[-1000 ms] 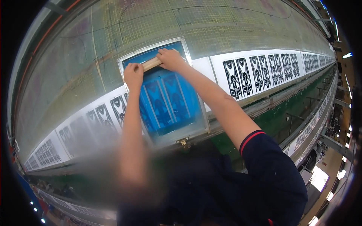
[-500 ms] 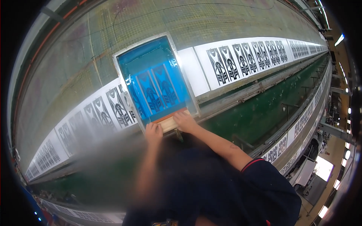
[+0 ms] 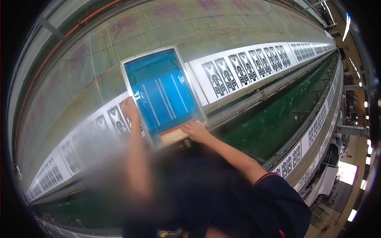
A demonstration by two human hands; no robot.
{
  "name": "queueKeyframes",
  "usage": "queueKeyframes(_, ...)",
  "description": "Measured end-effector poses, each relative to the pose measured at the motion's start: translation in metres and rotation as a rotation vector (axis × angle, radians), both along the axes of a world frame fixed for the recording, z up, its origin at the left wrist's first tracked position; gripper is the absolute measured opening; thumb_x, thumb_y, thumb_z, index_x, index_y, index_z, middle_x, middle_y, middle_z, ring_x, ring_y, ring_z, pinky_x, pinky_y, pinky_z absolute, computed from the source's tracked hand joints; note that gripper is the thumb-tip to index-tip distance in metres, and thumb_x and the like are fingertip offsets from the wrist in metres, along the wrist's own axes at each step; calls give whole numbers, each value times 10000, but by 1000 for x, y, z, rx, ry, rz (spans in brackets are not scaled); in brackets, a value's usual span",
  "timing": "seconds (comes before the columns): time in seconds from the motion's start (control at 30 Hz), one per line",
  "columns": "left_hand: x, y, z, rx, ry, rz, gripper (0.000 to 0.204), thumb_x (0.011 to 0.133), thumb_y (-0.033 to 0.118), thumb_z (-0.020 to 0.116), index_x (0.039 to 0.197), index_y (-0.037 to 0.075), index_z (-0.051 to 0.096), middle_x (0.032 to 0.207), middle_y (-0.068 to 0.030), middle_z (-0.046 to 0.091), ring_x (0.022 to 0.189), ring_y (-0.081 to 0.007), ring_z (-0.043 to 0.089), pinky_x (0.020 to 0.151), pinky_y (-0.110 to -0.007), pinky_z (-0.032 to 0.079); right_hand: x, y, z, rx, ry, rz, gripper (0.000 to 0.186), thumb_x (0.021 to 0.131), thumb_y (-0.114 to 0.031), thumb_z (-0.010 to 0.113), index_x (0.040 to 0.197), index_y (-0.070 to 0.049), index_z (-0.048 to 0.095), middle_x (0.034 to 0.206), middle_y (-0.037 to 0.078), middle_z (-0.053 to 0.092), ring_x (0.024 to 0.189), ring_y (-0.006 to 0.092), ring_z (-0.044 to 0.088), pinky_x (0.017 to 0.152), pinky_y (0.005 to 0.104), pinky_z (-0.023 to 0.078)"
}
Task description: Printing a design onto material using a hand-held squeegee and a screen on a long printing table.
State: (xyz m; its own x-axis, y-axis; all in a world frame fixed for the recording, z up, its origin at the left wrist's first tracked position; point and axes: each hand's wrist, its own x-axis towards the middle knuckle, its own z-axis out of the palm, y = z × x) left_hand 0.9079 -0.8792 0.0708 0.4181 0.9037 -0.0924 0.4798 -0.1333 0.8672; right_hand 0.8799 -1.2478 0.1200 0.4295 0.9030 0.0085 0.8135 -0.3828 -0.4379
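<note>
A screen-printing frame (image 3: 183,67) with a pale rim and blue mesh (image 3: 158,97) lies across a strip of white printed sheets. Light stripes show through the mesh. My left hand (image 3: 129,108) is closed at the left side rim of the frame, its fingertips partly hidden. At the near end of the mesh rests a squeegee (image 3: 171,137) with a pale wooden handle and an orange-brown blade edge. My right hand (image 3: 194,130) grips the right end of that handle. A haze blurs my left forearm and the area beside it.
White sheets with black patterns (image 3: 246,65) run along the long table (image 3: 190,25) on both sides of the frame. A metal rail (image 3: 254,98) follows the table's near edge. Beyond a green strip (image 3: 262,125), another row of printed sheets (image 3: 293,156) lies at the right.
My left hand has let go of the squeegee and moved up to the frame's left rim. My right hand stays on the squeegee. Dark patterns no longer show through the mesh.
</note>
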Motion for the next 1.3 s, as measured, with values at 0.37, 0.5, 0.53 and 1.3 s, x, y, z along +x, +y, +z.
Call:
queueKeyframes(0.37,130,-202,13,-43,2,101,305,934,320,681,1017,51,800,979,-190,772,916,-336,718,866,-435,532,125,-170,8,-73,-56,-81,550,759,-42,680,1307,-50,654,1280,115,678,1184,325,635,968,431,550)
queueKeyframes(0.5,174,-253,-10,-78,2,152,321,922,338,697,977,37,792,909,-184,769,851,-324,719,822,-430,539,172,-221,5,-71,-68,-98,604,734,-26,669,1337,-54,659,1329,109,674,1206,312,635,953,430,561)
queueKeyframes(0.53,171,-264,-12,-134,45,179,291,926,309,696,999,43,791,947,-190,775,879,-337,728,841,-419,543,169,-222,15,-272,95,-170,619,729,-24,678,1346,-52,647,1314,102,676,1208,309,633,970,431,555)
queueKeyframes(1.3,193,-316,-8,4,64,116,180,885,206,693,1038,120,738,672,-87,640,595,-193,608,608,-352,483,528,-64,12,-82,-218,173,341,921,-233,728,1247,-133,715,1160,45,693,1102,297,675,910,444,573)
